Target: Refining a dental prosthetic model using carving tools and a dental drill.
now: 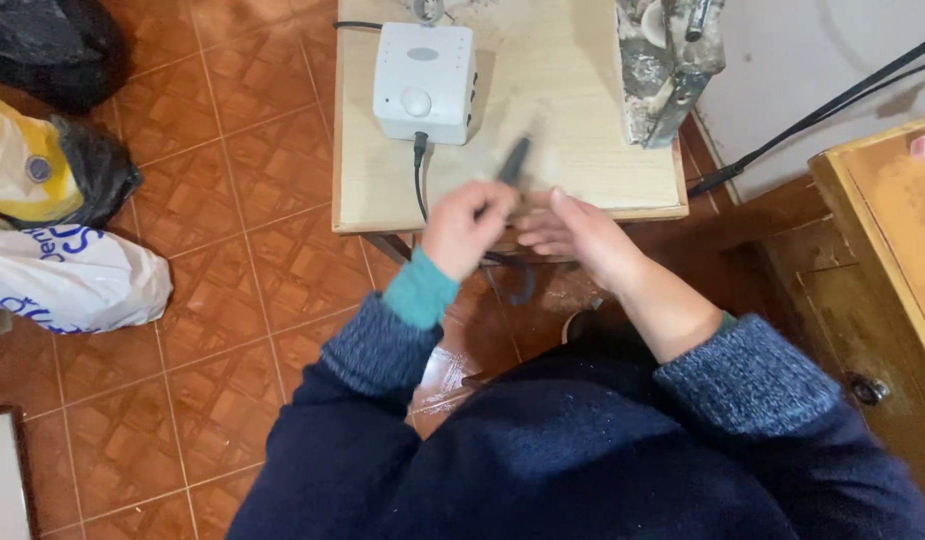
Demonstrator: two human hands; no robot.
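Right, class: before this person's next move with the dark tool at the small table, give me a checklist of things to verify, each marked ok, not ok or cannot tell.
1. Left hand grips the tool: ok.
2. Tool tip visible and sharp in view: cannot tell, motion blur.
3. Right hand holds something: cannot tell, the fingers are blurred.
4. Cable plugged into the white box: ok.
5. Box sits fully on the table: ok.
6. Both hands over the table edge: ok.

Pale matt wood table (pixel 592 150), smooth white plastic control box (pixel 423 80), glossy floor tiles (pixel 232 150), knit wool sleeves (pixel 382 345)
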